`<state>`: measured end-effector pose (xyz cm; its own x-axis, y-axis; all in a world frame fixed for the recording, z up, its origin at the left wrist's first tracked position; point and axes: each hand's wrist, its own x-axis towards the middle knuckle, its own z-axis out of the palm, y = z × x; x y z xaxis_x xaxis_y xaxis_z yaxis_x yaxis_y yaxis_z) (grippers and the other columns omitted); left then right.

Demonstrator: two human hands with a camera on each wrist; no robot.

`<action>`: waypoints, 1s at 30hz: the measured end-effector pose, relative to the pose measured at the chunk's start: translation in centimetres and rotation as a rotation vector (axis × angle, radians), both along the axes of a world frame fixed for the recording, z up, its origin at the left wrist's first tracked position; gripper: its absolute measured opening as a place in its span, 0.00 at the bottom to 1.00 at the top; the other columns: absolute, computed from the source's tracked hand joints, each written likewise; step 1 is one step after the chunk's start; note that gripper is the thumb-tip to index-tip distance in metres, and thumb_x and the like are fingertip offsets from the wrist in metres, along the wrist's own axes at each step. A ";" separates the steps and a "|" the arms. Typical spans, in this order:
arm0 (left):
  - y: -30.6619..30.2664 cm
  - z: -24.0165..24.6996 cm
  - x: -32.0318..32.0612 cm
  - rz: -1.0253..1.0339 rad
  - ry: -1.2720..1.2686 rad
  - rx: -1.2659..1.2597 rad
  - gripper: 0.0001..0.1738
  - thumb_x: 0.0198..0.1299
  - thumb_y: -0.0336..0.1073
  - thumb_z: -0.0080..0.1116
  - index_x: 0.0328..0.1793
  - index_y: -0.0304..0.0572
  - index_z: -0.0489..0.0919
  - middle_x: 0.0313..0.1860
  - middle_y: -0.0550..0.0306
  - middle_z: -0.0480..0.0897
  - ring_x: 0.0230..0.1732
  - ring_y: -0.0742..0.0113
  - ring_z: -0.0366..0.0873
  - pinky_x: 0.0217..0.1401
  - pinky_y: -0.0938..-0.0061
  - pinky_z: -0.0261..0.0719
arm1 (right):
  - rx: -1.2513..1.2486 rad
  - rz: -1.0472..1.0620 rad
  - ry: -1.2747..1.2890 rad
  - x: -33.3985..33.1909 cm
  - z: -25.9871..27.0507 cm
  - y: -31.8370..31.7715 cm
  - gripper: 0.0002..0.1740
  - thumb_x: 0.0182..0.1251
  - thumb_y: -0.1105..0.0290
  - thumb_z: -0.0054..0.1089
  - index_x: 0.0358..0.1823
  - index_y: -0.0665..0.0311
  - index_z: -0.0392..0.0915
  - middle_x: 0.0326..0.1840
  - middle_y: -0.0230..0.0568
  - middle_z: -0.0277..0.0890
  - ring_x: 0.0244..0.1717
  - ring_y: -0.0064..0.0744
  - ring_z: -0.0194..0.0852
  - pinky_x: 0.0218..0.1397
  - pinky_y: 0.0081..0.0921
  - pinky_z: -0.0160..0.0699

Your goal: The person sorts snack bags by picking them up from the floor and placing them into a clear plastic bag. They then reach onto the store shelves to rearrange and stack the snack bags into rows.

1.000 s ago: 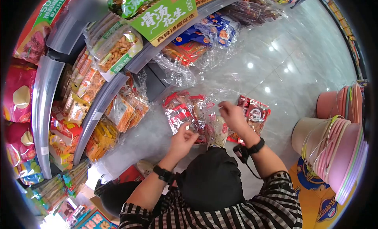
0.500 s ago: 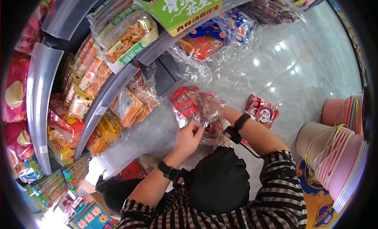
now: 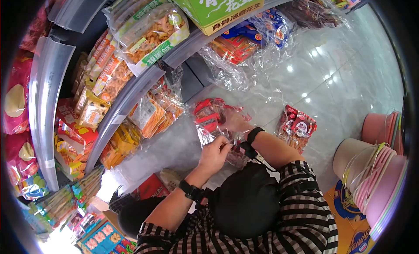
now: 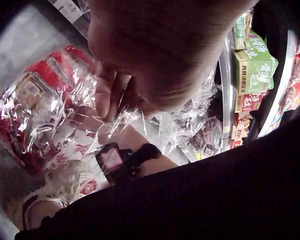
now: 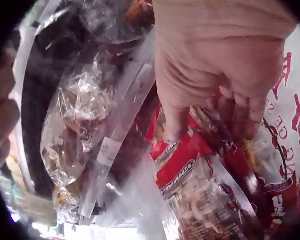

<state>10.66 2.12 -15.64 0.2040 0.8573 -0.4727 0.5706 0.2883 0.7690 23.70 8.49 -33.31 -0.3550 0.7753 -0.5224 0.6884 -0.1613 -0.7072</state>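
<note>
Glossy grey marbled floor tiles (image 3: 345, 75) spread before me, with shelves of bagged snacks along the left and a bright green cardboard box (image 3: 229, 11) with white lettering at the far side. Near the middle of the floor, in front of me, lies a clear, crinkled plastic bag (image 3: 201, 131) holding red-and-clear snack packets (image 3: 208, 118). My left hand (image 3: 212, 157) is at the bag's near side, fingers curled, pinching its thin clear film. My right hand (image 3: 236, 122) reaches down among the packets, thumb and fingers spread partway apart and gripping a red one; its fingertips are partly hidden. Just to the right, apart from my hands, rest more red packets with dark fronts (image 3: 298, 128). Farther off, blue and orange packs (image 3: 244, 42) lie in loose clear wrap beside the shelf. Nested pastel buckets (image 3: 386, 184) stand at the right edge.
</note>
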 end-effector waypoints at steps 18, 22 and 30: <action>-0.1 1.5 0.7 -0.061 -0.086 0.066 0.07 0.64 0.33 0.56 0.39 0.36 0.75 0.27 0.53 0.82 0.32 0.71 0.82 0.36 0.75 0.77 | -0.122 -0.154 -0.124 -1.9 0.4 -2.1 0.21 0.51 0.55 0.62 0.32 0.70 0.83 0.32 0.55 0.81 0.37 0.51 0.82 0.41 0.39 0.80; 0.1 2.0 0.7 0.014 -0.148 0.054 0.07 0.63 0.33 0.57 0.38 0.36 0.75 0.27 0.55 0.82 0.29 0.74 0.80 0.33 0.76 0.75 | 0.167 0.171 -0.273 -1.0 4.8 0.0 0.16 0.54 0.60 0.55 0.30 0.67 0.84 0.33 0.53 0.82 0.38 0.49 0.82 0.40 0.39 0.79; 1.4 1.0 0.8 0.155 0.025 0.112 0.09 0.59 0.34 0.60 0.33 0.35 0.75 0.21 0.57 0.79 0.22 0.77 0.72 0.28 0.76 0.72 | 0.532 0.154 -0.018 4.5 11.0 -2.1 0.07 0.50 0.71 0.57 0.27 0.67 0.79 0.28 0.51 0.78 0.35 0.52 0.77 0.38 0.43 0.75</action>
<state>11.43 3.48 -14.67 0.0551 0.9250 -0.3760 0.5455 0.2875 0.7873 28.23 6.43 -22.35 -0.4800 0.8736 -0.0797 0.6886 0.3189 -0.6513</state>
